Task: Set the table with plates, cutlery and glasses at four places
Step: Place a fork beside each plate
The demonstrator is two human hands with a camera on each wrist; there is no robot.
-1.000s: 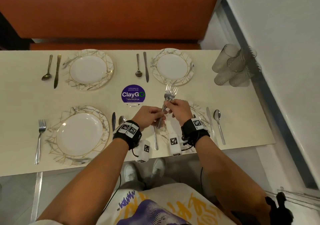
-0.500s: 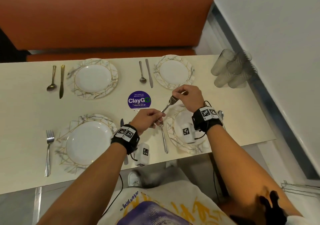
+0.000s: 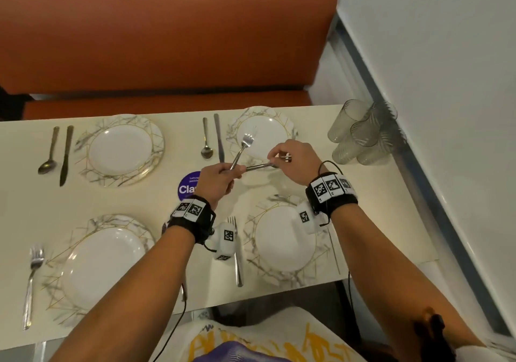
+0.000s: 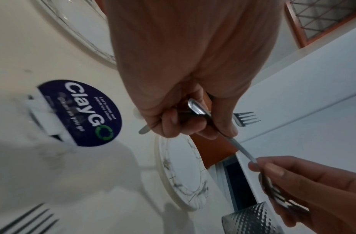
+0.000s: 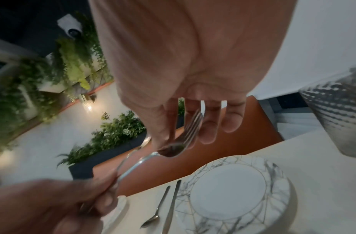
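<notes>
Reaching over the table point(image 3: 25, 199), both hands are raised above the far right plate point(image 3: 262, 138). The left hand point(image 3: 216, 178) grips one fork point(image 3: 242, 147) by its handle, tines pointing away — the right hand point(image 3: 293, 160) pinches a second fork point(image 3: 258, 166) by its head, handle reaching the left fist.
</notes>
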